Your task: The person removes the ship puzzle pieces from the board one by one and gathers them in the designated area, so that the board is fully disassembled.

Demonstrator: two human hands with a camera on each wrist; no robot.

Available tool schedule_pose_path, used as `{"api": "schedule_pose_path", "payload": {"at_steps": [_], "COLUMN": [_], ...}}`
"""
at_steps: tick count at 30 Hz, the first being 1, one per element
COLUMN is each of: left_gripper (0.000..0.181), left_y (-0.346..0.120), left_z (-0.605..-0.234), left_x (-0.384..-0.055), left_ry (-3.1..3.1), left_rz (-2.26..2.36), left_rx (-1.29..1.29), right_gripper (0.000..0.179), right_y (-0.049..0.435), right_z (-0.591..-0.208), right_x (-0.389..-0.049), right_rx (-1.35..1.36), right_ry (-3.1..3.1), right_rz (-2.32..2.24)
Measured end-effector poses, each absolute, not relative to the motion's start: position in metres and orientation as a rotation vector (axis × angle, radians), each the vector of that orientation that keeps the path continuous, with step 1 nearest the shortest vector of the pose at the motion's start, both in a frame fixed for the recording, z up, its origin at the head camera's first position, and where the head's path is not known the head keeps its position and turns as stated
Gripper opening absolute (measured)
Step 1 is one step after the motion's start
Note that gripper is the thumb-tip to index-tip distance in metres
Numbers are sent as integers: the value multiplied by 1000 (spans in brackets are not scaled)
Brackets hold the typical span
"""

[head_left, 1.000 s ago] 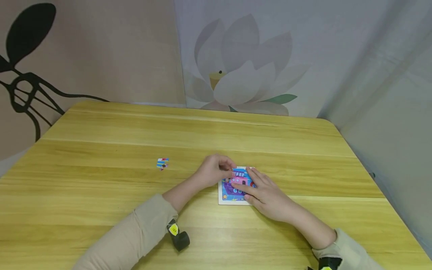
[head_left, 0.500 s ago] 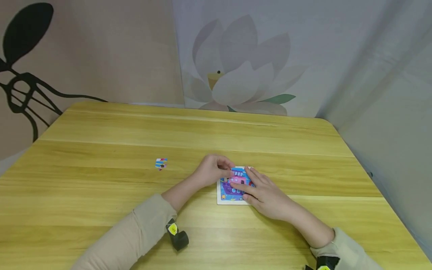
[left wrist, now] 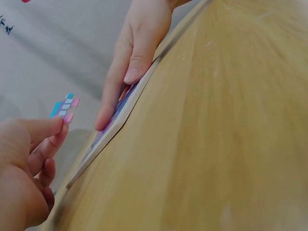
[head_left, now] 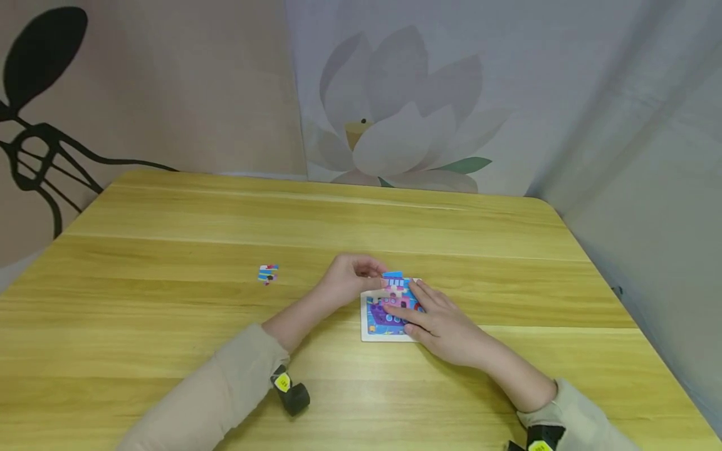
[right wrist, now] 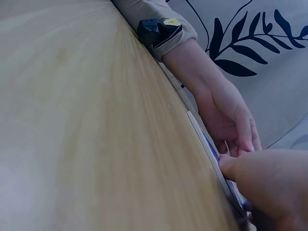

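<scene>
A small jigsaw puzzle [head_left: 380, 337] in a white frame lies on the table, its picture a pink and purple ship on blue. My left hand [head_left: 348, 280] pinches a puzzle piece [left wrist: 66, 108] between thumb and index finger. In the left wrist view that piece, blue and pink with white windows, is raised above the board. A gap shows in the puzzle's upper left in the head view. My right hand [head_left: 448, 327] rests on the right side of the puzzle with its fingers spread straight, covering part of the picture.
Further left on the wooden table [head_left: 169, 300] lies a small cluster of loose puzzle pieces [head_left: 267, 274]. A curtain [head_left: 417, 94] with a printed flower hangs behind the far table edge. Each wrist wears a black camera [head_left: 294, 394].
My left hand has lifted the puzzle piece out of the upper part of the puzzle and moved slightly up and left. The right hand stays on the board.
</scene>
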State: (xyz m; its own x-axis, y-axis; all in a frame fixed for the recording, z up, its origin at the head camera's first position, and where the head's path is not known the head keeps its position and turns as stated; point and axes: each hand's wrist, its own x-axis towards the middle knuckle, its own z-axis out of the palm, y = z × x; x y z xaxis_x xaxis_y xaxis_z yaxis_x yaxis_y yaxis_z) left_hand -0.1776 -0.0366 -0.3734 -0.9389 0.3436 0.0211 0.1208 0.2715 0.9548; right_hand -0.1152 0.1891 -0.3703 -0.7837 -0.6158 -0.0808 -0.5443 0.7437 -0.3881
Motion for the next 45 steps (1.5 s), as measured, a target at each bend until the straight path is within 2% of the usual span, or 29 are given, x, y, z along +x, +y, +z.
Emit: {"api": "schedule_pose_path", "payload": {"at_steps": [17, 30, 45], "left_gripper": [13, 16, 17], "left_y": [-91, -137, -167], "left_z": [-366, -365, -364], "left_x": [-164, -168, -181], "left_ry": [2462, 2573, 2630], "left_rz": [1672, 1591, 1502], "left_rx": [442, 322, 247], "right_gripper": [42, 41, 41], "right_y": [191, 191, 192], "right_z": [-376, -374, -376], "right_x": [-115, -114, -115], "right_rx": [-944, -942, -931], "right_ry": [2751, 2754, 2755], "right_rz": [-501, -530, -538]}}
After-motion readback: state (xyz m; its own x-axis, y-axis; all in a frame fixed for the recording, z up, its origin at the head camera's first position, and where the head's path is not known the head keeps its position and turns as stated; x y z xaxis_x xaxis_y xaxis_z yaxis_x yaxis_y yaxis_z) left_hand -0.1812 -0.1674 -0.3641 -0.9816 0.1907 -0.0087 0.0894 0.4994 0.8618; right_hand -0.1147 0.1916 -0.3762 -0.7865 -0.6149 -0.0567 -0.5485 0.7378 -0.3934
